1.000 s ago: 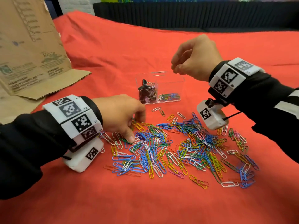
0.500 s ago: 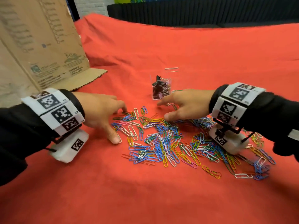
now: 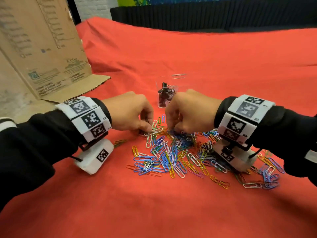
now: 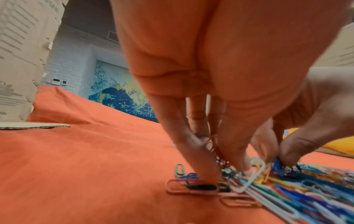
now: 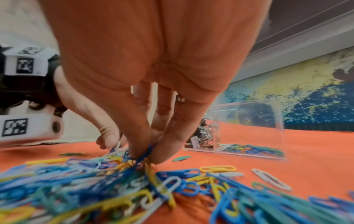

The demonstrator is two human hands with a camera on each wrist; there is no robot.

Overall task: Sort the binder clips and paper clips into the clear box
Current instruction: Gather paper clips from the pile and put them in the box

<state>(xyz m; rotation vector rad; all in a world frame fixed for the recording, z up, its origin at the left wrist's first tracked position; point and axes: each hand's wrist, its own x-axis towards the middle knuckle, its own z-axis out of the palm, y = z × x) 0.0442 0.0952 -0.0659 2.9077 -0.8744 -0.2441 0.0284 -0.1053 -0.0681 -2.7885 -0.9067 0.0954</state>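
Several coloured paper clips (image 3: 171, 155) lie spread on the red cloth. At the pile's far edge my left hand (image 3: 147, 130) pinches a few clips (image 4: 239, 171) between thumb and fingers. Close to its right, my right hand (image 3: 174, 130) pinches a blue and yellow bunch (image 5: 141, 156). The clear box (image 3: 171, 76) stands just behind both hands. Black binder clips (image 3: 164, 93) fill its left part, and a few paper clips (image 5: 249, 147) lie in the right part. My right hand hides part of the box in the head view.
A large cardboard box (image 3: 42, 57) with an open flap stands at the back left. The red cloth (image 3: 223, 66) runs back to a dark ribbed panel (image 3: 205, 14). Loose clips reach out to the right under my right wrist (image 3: 267, 177).
My right hand came down from above the box to the pile. Both hands moved together at the pile's far edge and curled their fingers round clips.
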